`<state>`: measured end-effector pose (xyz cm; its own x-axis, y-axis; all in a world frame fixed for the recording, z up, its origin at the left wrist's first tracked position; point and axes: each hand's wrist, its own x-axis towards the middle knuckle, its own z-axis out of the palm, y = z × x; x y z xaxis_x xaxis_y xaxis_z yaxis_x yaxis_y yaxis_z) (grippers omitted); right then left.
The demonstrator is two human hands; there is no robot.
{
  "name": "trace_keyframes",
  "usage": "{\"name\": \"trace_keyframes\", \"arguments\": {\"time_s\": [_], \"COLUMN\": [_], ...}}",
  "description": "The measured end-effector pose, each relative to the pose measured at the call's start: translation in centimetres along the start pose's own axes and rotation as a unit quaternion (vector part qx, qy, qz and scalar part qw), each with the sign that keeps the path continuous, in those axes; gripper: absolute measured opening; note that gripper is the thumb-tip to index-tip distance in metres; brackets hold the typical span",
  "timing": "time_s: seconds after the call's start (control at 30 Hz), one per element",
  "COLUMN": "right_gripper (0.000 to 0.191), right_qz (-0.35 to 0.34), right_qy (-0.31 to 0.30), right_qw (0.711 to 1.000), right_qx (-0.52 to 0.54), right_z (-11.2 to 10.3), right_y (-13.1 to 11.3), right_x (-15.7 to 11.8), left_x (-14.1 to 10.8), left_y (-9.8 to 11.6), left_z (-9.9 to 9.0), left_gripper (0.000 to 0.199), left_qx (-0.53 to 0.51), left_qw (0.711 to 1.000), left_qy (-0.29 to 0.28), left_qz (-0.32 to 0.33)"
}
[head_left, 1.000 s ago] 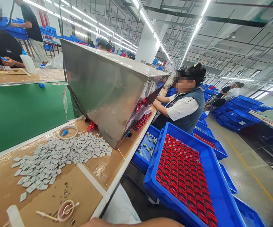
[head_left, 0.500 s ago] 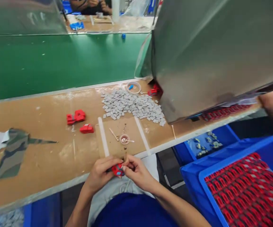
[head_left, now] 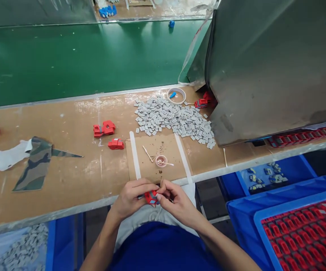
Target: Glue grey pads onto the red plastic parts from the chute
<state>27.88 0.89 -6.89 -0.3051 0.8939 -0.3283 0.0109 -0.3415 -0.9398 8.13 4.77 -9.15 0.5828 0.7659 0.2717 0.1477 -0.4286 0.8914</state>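
In front of my body, at the table's front edge, I hold a small red toy car point(head_left: 151, 197) with pale blue windows. My left hand point(head_left: 133, 197) grips it from the left, fingers closed over its top. My right hand point(head_left: 176, 199) pinches at its right end, and the fingertips hide what else may be between them. Just beyond my hands lies a cardboard sheet point(head_left: 168, 145) edged with white tape strips. A small round cup point(head_left: 161, 161) of dark liquid stands on it, a cotton swab point(head_left: 169, 163) across its rim. A thin stick point(head_left: 148, 153) lies beside the cup.
A heap of small grey tiles point(head_left: 174, 116) spreads behind the sheet, near a tape roll point(head_left: 176, 96). Red toy parts point(head_left: 104, 129) and camouflage cloth point(head_left: 34, 165) lie left. A large metal panel point(head_left: 276, 71) juts in at right, above blue crates point(head_left: 260, 226) of red toy cars.
The view has shifted, so the table's things sit further right and slightly higher. My hands stay together around the toy car. The other person's hands at the back and right have left the view.
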Motion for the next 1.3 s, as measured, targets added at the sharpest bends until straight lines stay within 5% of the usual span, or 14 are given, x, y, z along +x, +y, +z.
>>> {"name": "trace_keyframes", "arguments": {"time_s": [0.43, 0.6, 0.8, 1.03, 1.3], "right_gripper": [0.041, 0.03, 0.046, 0.034, 0.041], "right_qz": [0.048, -0.018, -0.064, -0.135, -0.195], "right_qy": [-0.021, 0.033, 0.069, 0.094, 0.101], "right_qw": [0.998, 0.999, 0.992, 0.985, 0.963], "right_qx": [0.03, -0.01, 0.084, -0.054, -0.155], "right_z": [-0.2, 0.1, 1.8, 0.4, -0.3], "right_y": [-0.4, -0.1, 1.6, 0.5, -0.2], "right_x": [0.0, -1.3, -2.1, -2.2, -2.1], "left_x": [-0.3, -0.4, -1.1, -1.4, -0.2], "left_y": [-0.2, 0.1, 0.7, 2.3, 3.8], "left_z": [0.3, 0.4, 1.6, 1.3, 1.4], "left_gripper": [0.024, 0.02, 0.026, 0.034, 0.013], "left_qx": [0.085, 0.028, -0.067, -0.108, -0.122], "left_qw": [0.994, 0.997, 0.991, 0.991, 0.979], "left_qy": [-0.025, 0.049, 0.112, 0.064, 0.136], "left_qz": [0.059, 0.058, 0.033, -0.036, -0.085]}}
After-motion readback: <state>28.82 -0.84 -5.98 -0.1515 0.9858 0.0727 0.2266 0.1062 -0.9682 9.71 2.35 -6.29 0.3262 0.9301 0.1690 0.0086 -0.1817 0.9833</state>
